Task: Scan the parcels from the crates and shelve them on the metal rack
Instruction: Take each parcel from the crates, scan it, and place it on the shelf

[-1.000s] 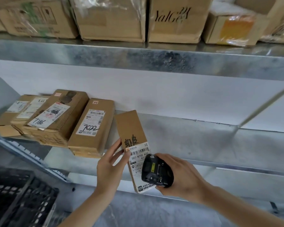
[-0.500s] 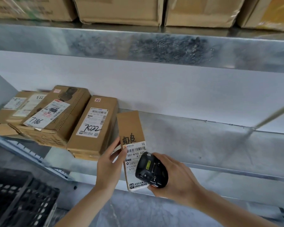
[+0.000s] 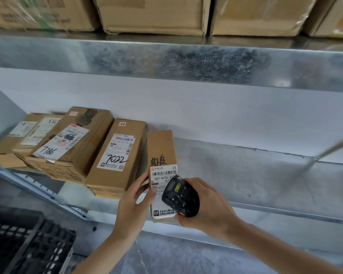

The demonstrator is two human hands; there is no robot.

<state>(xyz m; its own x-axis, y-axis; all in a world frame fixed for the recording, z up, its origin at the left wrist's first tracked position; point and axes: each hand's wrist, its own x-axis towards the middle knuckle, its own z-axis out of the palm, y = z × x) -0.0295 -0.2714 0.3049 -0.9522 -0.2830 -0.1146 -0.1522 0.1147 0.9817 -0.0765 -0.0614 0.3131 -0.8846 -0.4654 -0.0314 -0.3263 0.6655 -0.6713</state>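
The left hand (image 3: 134,204) has its fingers (image 3: 142,181) laid nearly straight against the left edge of the narrow parcel (image 3: 161,153), with the thumb pressing flat on the parcel's white label (image 3: 163,182); nothing is curled round the box, it is only steadied. The right hand (image 3: 210,206) has its fingers clenched round a black handheld scanner (image 3: 179,196), which is held over the lower part of that label and hides some of it; the scanner's small screen faces up.

The narrow parcel lies flat on the lower metal shelf (image 3: 246,175), its far end near the white back wall and its near end at the shelf's front edge. Black handwriting sits on the bare cardboard above the label. Just left of the narrow parcel, touching or almost touching it, lies a wider parcel marked 7022 (image 3: 116,155). Further left of the narrow parcel is a perforated box marked 7786 (image 3: 71,143), tilted and resting partly on a flatter box (image 3: 28,131) at the far left.

Above the narrow parcel runs the upper metal shelf (image 3: 166,60), carrying a row of large cartons (image 3: 152,14). Below and left of the narrow parcel, under the shelf's front edge, a black plastic crate (image 3: 32,248) shows at the lower left corner.
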